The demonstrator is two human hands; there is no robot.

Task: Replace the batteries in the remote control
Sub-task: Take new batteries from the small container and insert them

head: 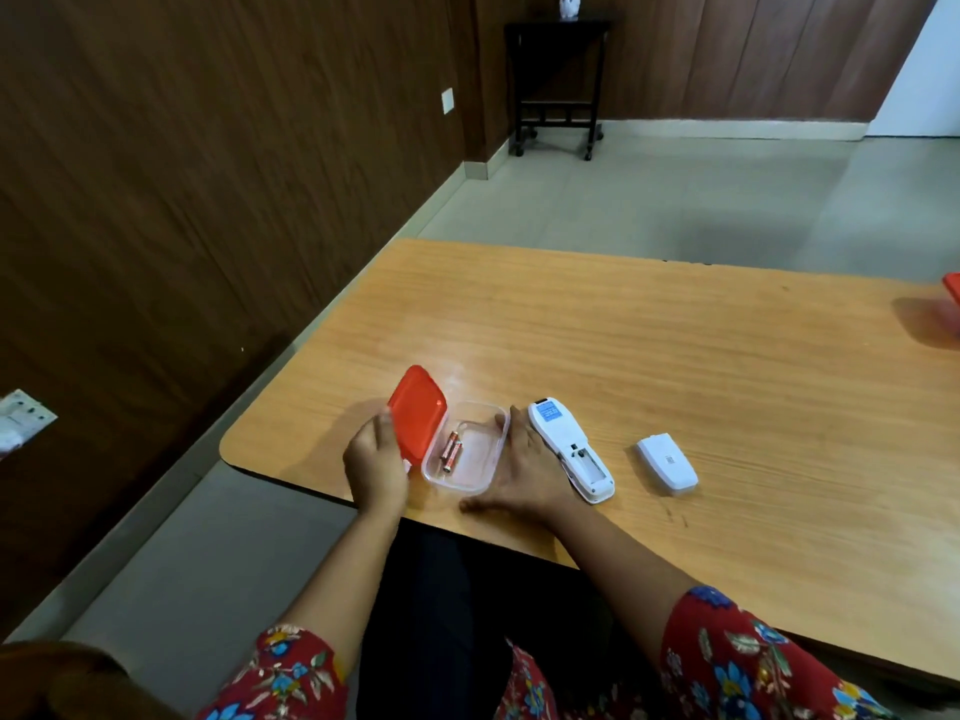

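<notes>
A white remote control lies face down on the wooden table, its battery bay open and bare. Its white battery cover lies to the right, apart from it. A clear plastic box holds two red batteries. My left hand holds the box's red lid tilted up on edge at the box's left side. My right hand rests flat against the box's right wall, fingers spread, between the box and the remote.
A second red-lidded container sits at the table's far right edge. The table's rounded front-left corner is just left of my left hand. A dark side table stands by the far wall. Wood-panelled wall runs along the left.
</notes>
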